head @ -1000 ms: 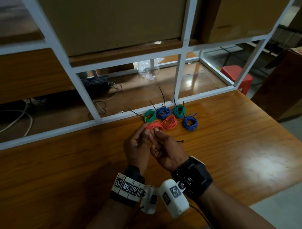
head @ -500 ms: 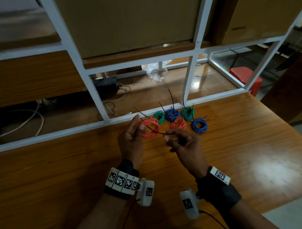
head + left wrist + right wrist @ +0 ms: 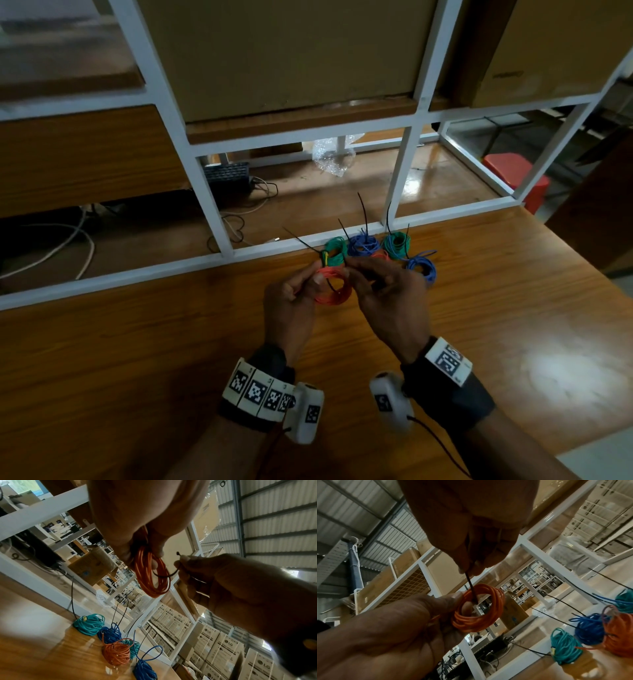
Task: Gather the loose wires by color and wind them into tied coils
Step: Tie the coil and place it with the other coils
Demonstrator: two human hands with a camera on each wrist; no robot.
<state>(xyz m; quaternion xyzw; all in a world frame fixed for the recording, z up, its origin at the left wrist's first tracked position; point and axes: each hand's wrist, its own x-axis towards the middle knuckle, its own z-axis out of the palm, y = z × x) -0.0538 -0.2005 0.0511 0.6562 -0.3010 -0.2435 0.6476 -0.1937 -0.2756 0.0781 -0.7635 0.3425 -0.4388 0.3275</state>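
My left hand (image 3: 301, 291) grips an orange wire coil (image 3: 334, 287) above the wooden table (image 3: 137, 342); the same orange wire coil (image 3: 150, 574) (image 3: 477, 608) shows in both wrist views. My right hand (image 3: 373, 277) pinches a thin black cable tie (image 3: 164, 574) that loops through the coil's hole and round its strands. The cable tie (image 3: 471, 586) runs from my right fingertips down into the ring. Behind my hands lie tied coils: two green coils (image 3: 334, 251) (image 3: 395, 243), two blue coils (image 3: 363, 245) (image 3: 423, 267) and another orange coil (image 3: 117, 652), each with a black tie tail sticking up.
A white metal frame (image 3: 219, 219) runs along the table's far edge just behind the coils. Beyond it are a black power strip (image 3: 227, 176) with cables, crumpled clear plastic (image 3: 332, 154) and a red stool (image 3: 513, 174). Cardboard boxes stand on the shelf above.
My right hand has come back in close to the left, bringing the black tie through and round the orange coil. The left hand keeps its hold on the coil.
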